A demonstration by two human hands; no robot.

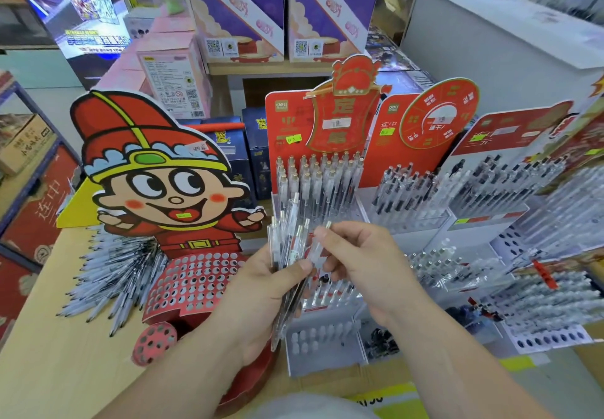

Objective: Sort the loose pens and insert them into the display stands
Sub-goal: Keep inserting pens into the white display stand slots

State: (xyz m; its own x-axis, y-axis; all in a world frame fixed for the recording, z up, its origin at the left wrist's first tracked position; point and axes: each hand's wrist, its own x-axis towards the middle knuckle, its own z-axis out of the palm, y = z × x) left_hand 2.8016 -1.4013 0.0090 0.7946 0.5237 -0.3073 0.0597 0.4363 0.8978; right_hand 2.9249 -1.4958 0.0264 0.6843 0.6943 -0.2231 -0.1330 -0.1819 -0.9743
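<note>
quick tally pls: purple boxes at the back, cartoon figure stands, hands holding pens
purple boxes: 2
cartoon figure stand: 1
hands holding pens (left hand, right hand): 2
total: 5

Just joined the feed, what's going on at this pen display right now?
A person is sorting pens at a shop table. The left hand grips a fanned bundle of clear pens, and the right hand pinches a single pen at the bundle's edge with its fingers. A heap of loose pens lies on the table beside the cartoon-figure stand. The red stand behind holds rows of pens.
</note>
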